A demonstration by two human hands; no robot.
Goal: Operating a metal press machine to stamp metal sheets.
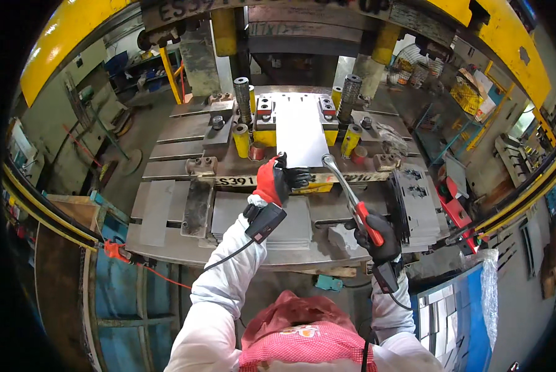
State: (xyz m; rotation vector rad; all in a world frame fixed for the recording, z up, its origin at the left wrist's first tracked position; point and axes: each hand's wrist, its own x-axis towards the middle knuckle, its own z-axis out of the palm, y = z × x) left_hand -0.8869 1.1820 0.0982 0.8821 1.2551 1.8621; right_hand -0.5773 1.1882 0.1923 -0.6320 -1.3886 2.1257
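Observation:
A bright, flat metal sheet [300,130] lies over the die [265,134] in the middle of the press, its near end toward me. At its near left corner, my left hand [277,180], in a red and black glove, is closed on the edge; part of the grip is hidden. My right hand [380,239], in a black glove, wraps round the red handle of a ratchet wrench [347,189]. The wrench's round metal head meets the sheet's near right corner.
Grey sheets are stacked in front of the die [284,223], with another stack of cut sheets [417,208] at the right. Guide posts [242,99] and yellow stops [241,141] flank the die. Above hangs the press's upper part [303,31]. A blue frame [455,310] stands at lower right.

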